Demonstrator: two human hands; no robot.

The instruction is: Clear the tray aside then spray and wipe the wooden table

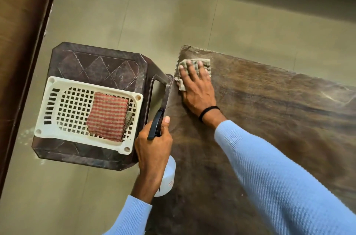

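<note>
Tiled floor point(154, 13) surrounds the wooden desk point(269, 129); we judge the wiping step in hand. Our right hand point(196, 88) presses a cloth point(204, 62) flat at its far corner, grip uncurled; our left hand point(152, 146) wraps its grip round the spray bottle point(167, 175). Next: sweep across. The tray point(48, 119), aside on a stool point(100, 61), holds a checked cloth point(107, 117).

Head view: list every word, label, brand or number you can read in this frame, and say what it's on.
No text can be read.
Spray bottle: a small red label low on its white side, too small and blurred to read.
White tray, wooden table: no writing shows.
</note>
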